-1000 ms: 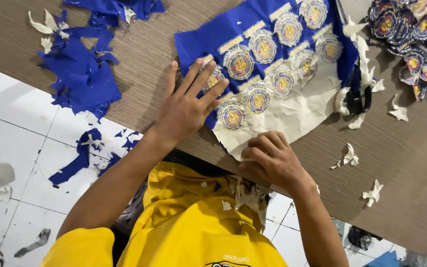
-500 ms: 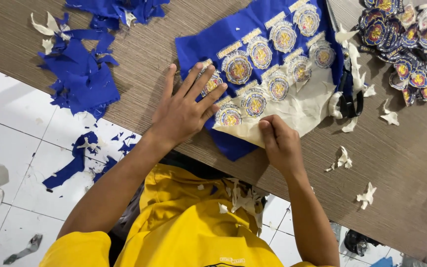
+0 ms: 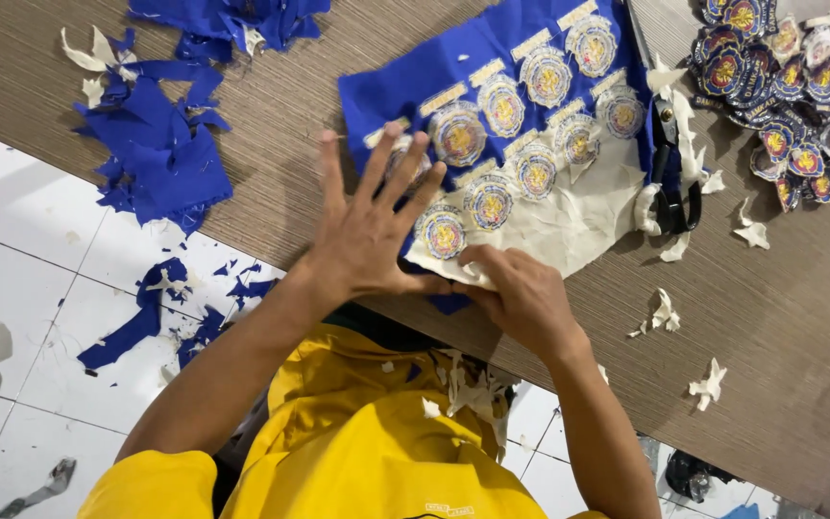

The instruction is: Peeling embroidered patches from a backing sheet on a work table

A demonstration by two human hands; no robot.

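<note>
A blue cloth sheet (image 3: 492, 58) with several round embroidered patches lies on the brown table (image 3: 357, 67), its cream backing (image 3: 569, 221) folded up at the near edge. My left hand (image 3: 372, 226) presses flat on the sheet's left part, fingers spread. My right hand (image 3: 521, 293) pinches the cream backing's near edge beside a round patch (image 3: 444, 231). Black scissors (image 3: 670, 187) lie just right of the sheet.
A pile of cut-out patches (image 3: 780, 86) sits at the far right. Blue cloth scraps (image 3: 160, 159) lie at the table's left and on the white tiled floor (image 3: 40, 308). Small cream offcuts (image 3: 708, 383) dot the table's right part.
My right hand has moved up from below the table edge onto the cream backing's near edge. My left hand stays spread on the sheet.
</note>
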